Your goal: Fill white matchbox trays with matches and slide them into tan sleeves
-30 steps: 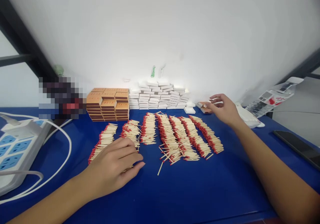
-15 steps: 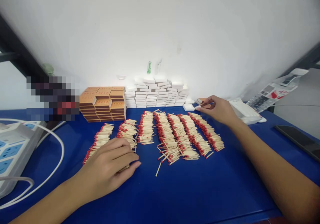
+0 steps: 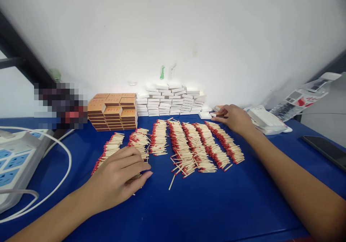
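Observation:
My left hand (image 3: 119, 180) is curled low over the near end of the left rows of matches (image 3: 139, 141), with several matches showing between its thumb and fingers. My right hand (image 3: 235, 119) reaches to the back right, thumb and fingers closed around a brown-sided matchbox (image 3: 216, 114). Beside that box lie white matchbox trays (image 3: 205, 115). More rows of red-tipped matches (image 3: 183, 148) spread across the middle of the blue table, and one loose match (image 3: 172, 181) points toward me.
Orange matchboxes (image 3: 112, 110) are stacked at the back left, next to a pile of white trays (image 3: 170, 101) along the wall. A power strip (image 3: 18, 162) with white cables is at the left. On the right are a plastic bottle (image 3: 300, 99), a white packet (image 3: 266, 119) and a phone (image 3: 324, 150).
The white piece at my right fingertips no longer shows, and those fingers sit on the brown-sided matchbox. My left hand has barely moved; a match end now shows below it. The view shifted slightly.

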### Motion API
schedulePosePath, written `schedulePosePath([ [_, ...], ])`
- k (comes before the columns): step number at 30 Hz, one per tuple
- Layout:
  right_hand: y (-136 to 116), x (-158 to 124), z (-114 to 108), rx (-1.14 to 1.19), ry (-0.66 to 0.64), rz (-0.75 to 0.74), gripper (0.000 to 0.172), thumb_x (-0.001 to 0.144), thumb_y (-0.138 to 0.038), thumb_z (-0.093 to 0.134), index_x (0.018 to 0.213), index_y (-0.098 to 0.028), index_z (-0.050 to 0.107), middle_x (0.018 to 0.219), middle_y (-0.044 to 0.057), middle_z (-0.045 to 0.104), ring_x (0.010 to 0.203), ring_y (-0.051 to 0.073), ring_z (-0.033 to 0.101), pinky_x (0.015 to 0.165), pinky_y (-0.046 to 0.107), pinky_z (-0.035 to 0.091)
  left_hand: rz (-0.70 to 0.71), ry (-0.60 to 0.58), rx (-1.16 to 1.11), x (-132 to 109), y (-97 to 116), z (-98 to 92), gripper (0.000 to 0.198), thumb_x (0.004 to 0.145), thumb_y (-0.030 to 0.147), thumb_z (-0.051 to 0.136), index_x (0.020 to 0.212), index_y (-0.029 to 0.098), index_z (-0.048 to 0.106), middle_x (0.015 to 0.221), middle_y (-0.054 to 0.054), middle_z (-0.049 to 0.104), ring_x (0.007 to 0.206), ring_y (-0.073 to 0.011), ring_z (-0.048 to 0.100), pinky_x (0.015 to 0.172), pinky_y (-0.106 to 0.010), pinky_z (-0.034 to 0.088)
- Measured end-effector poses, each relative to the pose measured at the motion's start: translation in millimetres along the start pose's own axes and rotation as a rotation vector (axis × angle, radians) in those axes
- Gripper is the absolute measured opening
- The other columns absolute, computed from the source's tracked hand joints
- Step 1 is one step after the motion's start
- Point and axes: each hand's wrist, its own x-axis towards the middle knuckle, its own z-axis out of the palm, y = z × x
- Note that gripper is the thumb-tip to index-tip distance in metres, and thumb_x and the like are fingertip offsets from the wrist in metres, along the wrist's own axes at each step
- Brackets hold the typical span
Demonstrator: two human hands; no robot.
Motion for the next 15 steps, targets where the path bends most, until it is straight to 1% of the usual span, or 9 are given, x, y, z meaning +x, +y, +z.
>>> schedulePosePath([
  [3, 2.5, 1.5, 1.0, -0.032, -0.007, -0.006, 0.046, 0.087, -0.070, 0.074, 0.091, -0.024, 0.070, 0.097, 0.015, 0.074, 0.083, 0.033, 0.067, 0.070, 0.042, 0.047, 0.006, -0.004, -0.009, -0.2, 0.8, -0.9, 0.012, 0.098, 0.012, 0.071, 0.108, 0.017, 0.073, 0.085, -0.004, 0.070, 0.084, -0.0187, 0.063, 0.077, -0.034, 0.055],
  [5, 3.6, 2.3, 1.6, -0.040, -0.013, -0.018, 0.042, 0.089, -0.066, 0.072, 0.090, -0.024, 0.071, 0.096, 0.014, 0.074, 0.083, 0.032, 0.067, 0.070, 0.042, 0.047, 0.004, -0.001, -0.010, -0.7, 1.2, -1.4, 0.013, 0.098, 0.011, 0.071, 0.109, 0.017, 0.073, 0.086, -0.004, 0.071, 0.085, -0.0188, 0.063, 0.077, -0.035, 0.055],
  [11, 6.0, 3.0, 4.2, -0.030, -0.024, -0.064, 0.020, 0.092, -0.041, 0.068, 0.095, -0.024, 0.076, 0.099, 0.013, 0.077, 0.081, 0.030, 0.070, 0.072, 0.042, 0.050, -0.001, -0.013, -0.014, -2.0, 0.2, -1.9, 0.014, 0.098, 0.011, 0.071, 0.110, 0.018, 0.073, 0.087, -0.004, 0.071, 0.087, -0.0184, 0.062, 0.079, -0.034, 0.055],
  [13, 7.0, 3.0, 5.0, -0.021, -0.031, -0.092, 0.020, 0.092, -0.034, 0.064, 0.100, -0.023, 0.079, 0.103, 0.012, 0.078, 0.082, 0.029, 0.071, 0.074, 0.042, 0.052, -0.003, -0.013, -0.017, -2.4, -0.3, -1.6, 0.014, 0.098, 0.011, 0.071, 0.111, 0.018, 0.073, 0.088, -0.004, 0.071, 0.087, -0.0181, 0.061, 0.079, -0.034, 0.054],
  [15, 7.9, 2.8, 4.9, -0.014, -0.040, -0.119, 0.025, 0.093, -0.030, 0.061, 0.106, -0.024, 0.081, 0.106, 0.012, 0.079, 0.084, 0.029, 0.071, 0.076, 0.041, 0.053, -0.011, -0.014, -0.018, -3.1, -0.7, -1.0, 0.015, 0.098, 0.011, 0.072, 0.111, 0.018, 0.073, 0.089, -0.004, 0.071, 0.089, -0.0182, 0.061, 0.081, -0.034, 0.055],
])
